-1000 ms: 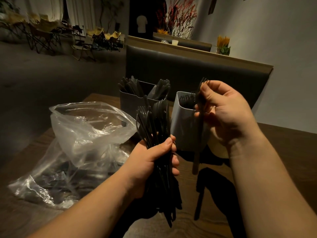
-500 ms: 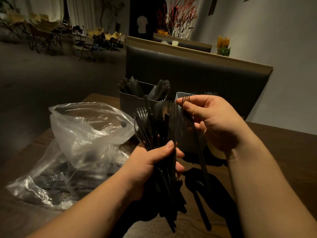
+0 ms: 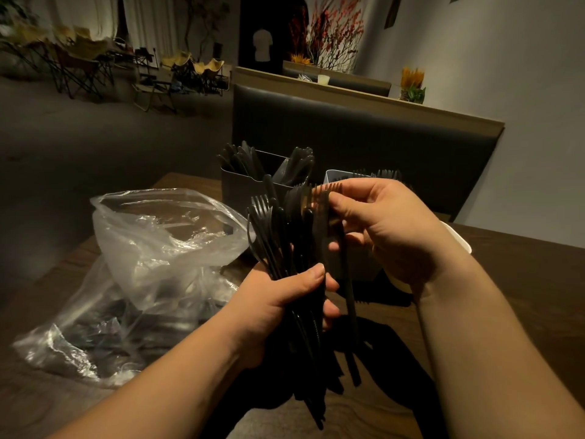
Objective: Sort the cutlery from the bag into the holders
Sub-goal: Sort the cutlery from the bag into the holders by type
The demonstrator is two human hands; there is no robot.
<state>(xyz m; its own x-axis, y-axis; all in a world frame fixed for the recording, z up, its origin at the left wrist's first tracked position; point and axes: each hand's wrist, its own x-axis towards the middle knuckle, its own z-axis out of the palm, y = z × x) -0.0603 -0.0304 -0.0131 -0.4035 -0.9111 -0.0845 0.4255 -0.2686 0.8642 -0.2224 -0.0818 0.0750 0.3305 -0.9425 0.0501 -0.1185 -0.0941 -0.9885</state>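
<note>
Dim restaurant room, with folding chairs far off on the left and a dark padded booth seat straight ahead, behind a wooden bench. On the bench's left side lies a crumpled clear plastic bag, its mouth gaping upward; dark shapes show through its lower folds. A person's two bare forearms reach in from below. The left hand is raised over the bench, its grip clamped around a thick bundle of black cutlery, held upright with fork tines and other heads fanning out on top and the handles hanging below the fist. The right hand sits just beside the bundle's top, its grip pinched on a single black fork near the tines, thumb against fingers; the fork's handle hangs down alongside the bundle. Behind the hands stand two holders. A dark holder on the left has black cutlery standing in it. A pale holder on the right, partly hidden by the right hand, shows fork tines above its rim.
</note>
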